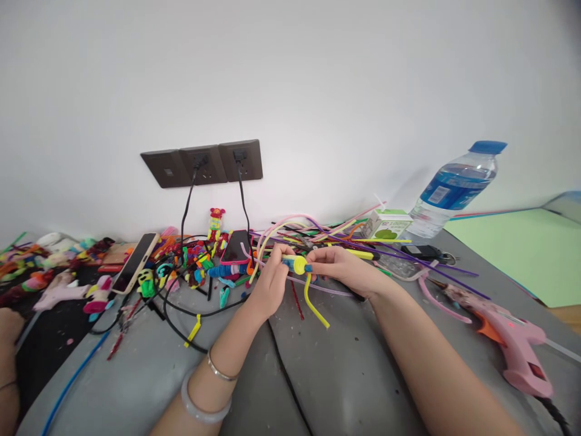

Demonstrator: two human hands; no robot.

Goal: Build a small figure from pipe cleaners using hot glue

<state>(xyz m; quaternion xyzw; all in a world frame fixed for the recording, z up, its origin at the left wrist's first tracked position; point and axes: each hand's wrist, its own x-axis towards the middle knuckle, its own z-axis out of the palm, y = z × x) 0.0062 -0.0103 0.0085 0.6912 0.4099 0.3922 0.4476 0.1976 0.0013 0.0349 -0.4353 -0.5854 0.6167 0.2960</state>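
Observation:
My left hand (pixel 271 280) and my right hand (pixel 338 266) meet over the grey table, both pinching a small yellow and blue pipe-cleaner piece (pixel 298 264). A loose yellow pipe-cleaner tail (pixel 314 303) hangs down from it toward the table. The left fingers grip its left end, the right fingers its blue right end. Behind the hands lies a tangle of coloured pipe cleaners (pixel 327 233). My left wrist wears a pale bangle and a thin bracelet.
A pink glue gun (pixel 512 342) lies at the right. A water bottle (pixel 454 191), a small green carton (pixel 385 224) and keys (pixel 424 251) stand behind. Two phones (pixel 135 261) (pixel 236 246) charge from wall sockets (pixel 204 165). Finished pipe-cleaner figures (pixel 59 284) crowd the left. Another person's arm (pixel 8 351) is at the left edge.

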